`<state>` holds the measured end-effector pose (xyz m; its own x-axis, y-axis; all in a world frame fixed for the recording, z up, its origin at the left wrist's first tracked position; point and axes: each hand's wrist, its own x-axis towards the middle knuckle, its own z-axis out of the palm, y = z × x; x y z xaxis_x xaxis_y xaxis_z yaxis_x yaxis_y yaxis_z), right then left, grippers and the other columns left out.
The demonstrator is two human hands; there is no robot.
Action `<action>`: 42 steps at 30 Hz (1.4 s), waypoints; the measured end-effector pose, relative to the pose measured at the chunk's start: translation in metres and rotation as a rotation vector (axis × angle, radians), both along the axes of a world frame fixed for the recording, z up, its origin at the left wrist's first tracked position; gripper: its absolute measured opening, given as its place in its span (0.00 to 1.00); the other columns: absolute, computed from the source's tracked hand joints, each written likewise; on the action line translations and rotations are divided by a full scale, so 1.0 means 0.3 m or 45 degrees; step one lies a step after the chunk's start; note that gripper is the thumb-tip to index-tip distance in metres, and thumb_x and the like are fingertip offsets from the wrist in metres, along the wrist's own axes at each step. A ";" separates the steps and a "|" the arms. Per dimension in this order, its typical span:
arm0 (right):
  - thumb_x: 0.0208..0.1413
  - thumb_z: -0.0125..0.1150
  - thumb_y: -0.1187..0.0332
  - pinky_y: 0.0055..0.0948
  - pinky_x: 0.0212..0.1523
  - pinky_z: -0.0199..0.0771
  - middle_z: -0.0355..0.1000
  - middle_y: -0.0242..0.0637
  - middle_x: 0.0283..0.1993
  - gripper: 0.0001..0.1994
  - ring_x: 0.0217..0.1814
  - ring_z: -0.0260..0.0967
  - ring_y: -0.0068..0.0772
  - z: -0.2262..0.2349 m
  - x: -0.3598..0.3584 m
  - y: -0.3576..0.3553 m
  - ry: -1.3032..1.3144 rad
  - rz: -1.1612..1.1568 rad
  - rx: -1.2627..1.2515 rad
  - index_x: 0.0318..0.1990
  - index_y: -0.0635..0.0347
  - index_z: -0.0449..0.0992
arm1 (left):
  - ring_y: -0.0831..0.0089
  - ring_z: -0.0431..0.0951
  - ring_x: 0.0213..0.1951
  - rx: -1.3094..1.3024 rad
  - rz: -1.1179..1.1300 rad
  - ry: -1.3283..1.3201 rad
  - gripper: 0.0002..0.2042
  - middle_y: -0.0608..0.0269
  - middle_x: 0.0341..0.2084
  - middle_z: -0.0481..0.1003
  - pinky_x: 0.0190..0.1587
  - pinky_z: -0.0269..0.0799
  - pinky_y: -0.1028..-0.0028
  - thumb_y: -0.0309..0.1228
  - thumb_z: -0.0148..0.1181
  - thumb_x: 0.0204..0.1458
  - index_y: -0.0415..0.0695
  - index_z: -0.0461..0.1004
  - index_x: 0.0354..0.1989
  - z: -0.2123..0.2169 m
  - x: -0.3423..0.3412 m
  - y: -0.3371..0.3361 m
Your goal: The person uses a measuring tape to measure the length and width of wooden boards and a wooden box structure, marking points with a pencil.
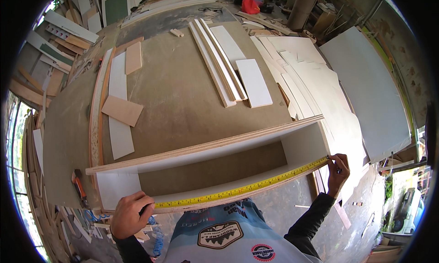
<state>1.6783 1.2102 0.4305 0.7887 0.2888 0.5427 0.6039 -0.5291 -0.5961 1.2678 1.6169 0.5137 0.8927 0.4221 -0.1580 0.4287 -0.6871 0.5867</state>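
Observation:
A long open wooden box frame [206, 149], white inside with bare plywood edges, lies across the near side of the table. Along its near edge runs the yellow blade of a tape measure [238, 189], pulled out nearly straight. At the frame's near left corner my left hand [131, 215] is closed on the tape; the fingers hide whatever part of it lies there. My right hand [338, 173] pinches the tape's other end at the frame's right corner.
An orange-handled hand tool [79, 189] lies left of the frame. Farther back are white strips [215, 61], a white panel [254, 83] and brown boards [122, 110]. Large white sheets [315, 84] are stacked on the right. A red bag [250, 5] sits at the back.

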 end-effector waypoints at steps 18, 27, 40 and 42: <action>0.47 0.70 0.84 0.19 0.25 0.54 0.70 0.27 0.36 0.09 0.27 0.57 0.15 -0.040 0.009 -0.008 0.039 0.029 0.149 0.35 0.61 0.83 | 0.48 0.78 0.28 0.002 0.008 0.008 0.05 0.50 0.27 0.76 0.34 0.74 0.59 0.26 0.60 0.53 0.37 0.79 0.32 -0.001 0.006 -0.003; 0.47 0.69 0.85 0.20 0.27 0.57 0.71 0.28 0.36 0.10 0.28 0.59 0.16 -0.051 0.011 -0.017 0.050 0.043 0.179 0.36 0.61 0.83 | 0.50 0.78 0.28 0.045 -0.026 -0.030 0.05 0.48 0.26 0.77 0.33 0.74 0.61 0.23 0.62 0.51 0.34 0.79 0.31 -0.002 0.020 -0.021; 0.48 0.68 0.86 0.22 0.28 0.63 0.71 0.32 0.36 0.09 0.34 0.65 0.22 -0.025 0.013 -0.032 -0.029 0.059 0.098 0.36 0.63 0.82 | 0.51 0.78 0.31 0.195 -0.069 -0.220 0.03 0.54 0.29 0.75 0.33 0.73 0.58 0.25 0.60 0.53 0.41 0.75 0.34 -0.013 0.120 -0.099; 0.50 0.68 0.85 0.27 0.31 0.67 0.72 0.36 0.35 0.08 0.36 0.68 0.28 -0.037 0.019 -0.014 -0.210 0.127 0.122 0.37 0.65 0.82 | 0.52 0.78 0.32 0.195 -0.057 -0.284 0.03 0.55 0.29 0.75 0.34 0.73 0.58 0.26 0.60 0.54 0.41 0.75 0.35 -0.025 0.112 -0.138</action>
<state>1.6841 1.2061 0.4193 0.6568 0.3016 0.6911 0.7442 -0.4073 -0.5295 1.3013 1.5757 0.5062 0.9167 0.3850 0.1070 0.2678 -0.7905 0.5508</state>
